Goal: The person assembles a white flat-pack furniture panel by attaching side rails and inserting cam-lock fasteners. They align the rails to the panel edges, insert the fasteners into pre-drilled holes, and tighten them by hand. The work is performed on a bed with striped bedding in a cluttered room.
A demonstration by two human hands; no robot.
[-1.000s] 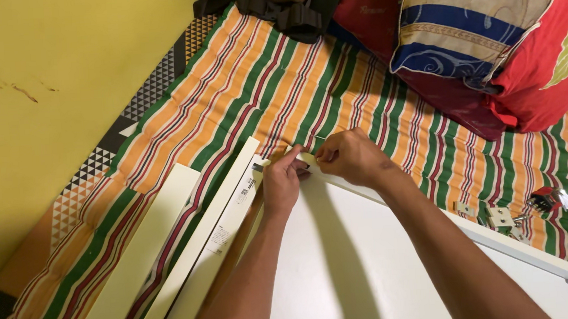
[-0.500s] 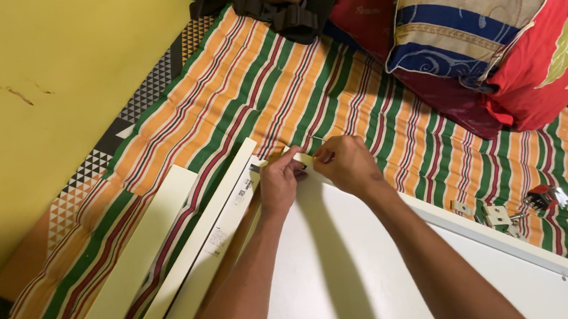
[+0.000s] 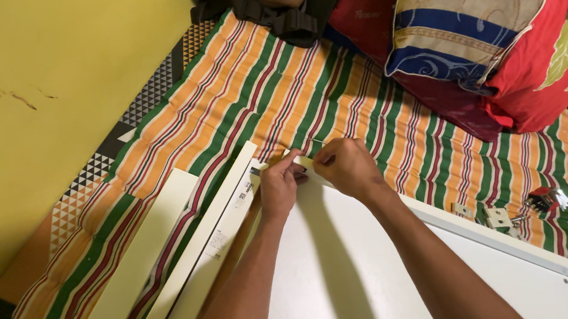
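Both hands meet at the far corner of the large white flat panel (image 3: 396,271) lying on the striped orange-green mattress (image 3: 241,96), left hand (image 3: 279,187) fingers pinching its edge steady while right hand (image 3: 347,169) fingers close narrowly on a small thin metal pin (image 3: 318,141).

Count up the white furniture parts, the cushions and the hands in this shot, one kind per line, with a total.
Large white panel: 1
Loose white slats: 2
Cushions: 2
Small white brackets: 2
Hands, left hand and right hand: 2
Total: 9
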